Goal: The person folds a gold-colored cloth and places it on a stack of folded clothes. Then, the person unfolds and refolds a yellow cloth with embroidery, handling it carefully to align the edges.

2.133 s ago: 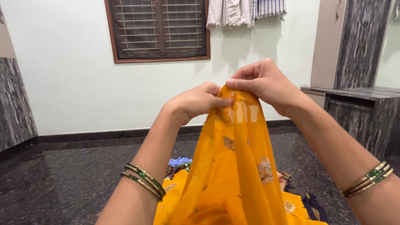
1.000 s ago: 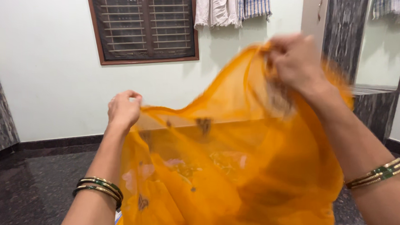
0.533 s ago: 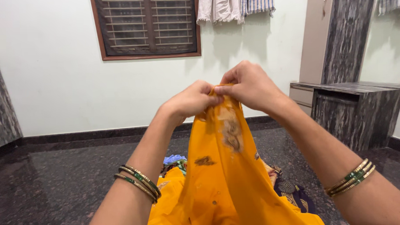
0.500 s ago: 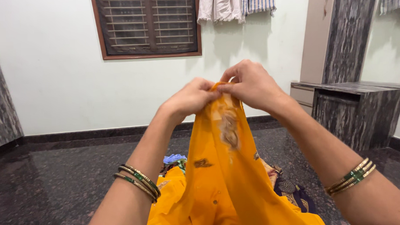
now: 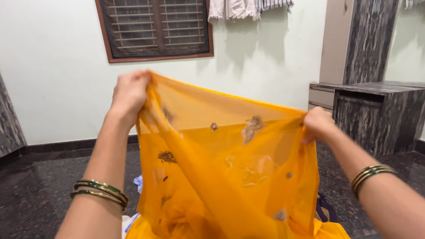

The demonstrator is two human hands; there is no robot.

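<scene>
White wall and dark polished floor (image 5: 31,196) frame the scene, and in front of them hangs a sheer orange cloth (image 5: 224,180) with small embroidered motifs, stretched out at its top edge between two raised hands. At the cloth's upper left corner the left hand (image 5: 129,92) has its fingers closed tight on the bunched edge; at the lower, right end of that edge the right hand (image 5: 317,124) pinches the fabric with fingers closed on it. The cloth's lower part falls in folds toward the floor. Both wrists carry gold and green bangles (image 5: 101,191). Behind the cloth, low down on its left, a bit of white and blue fabric (image 5: 138,182) shows. Above the cloth is a barred window (image 5: 155,25), with hanging laundry (image 5: 251,2) to its right. Right of the cloth stands a dark streaked cabinet (image 5: 377,113).
</scene>
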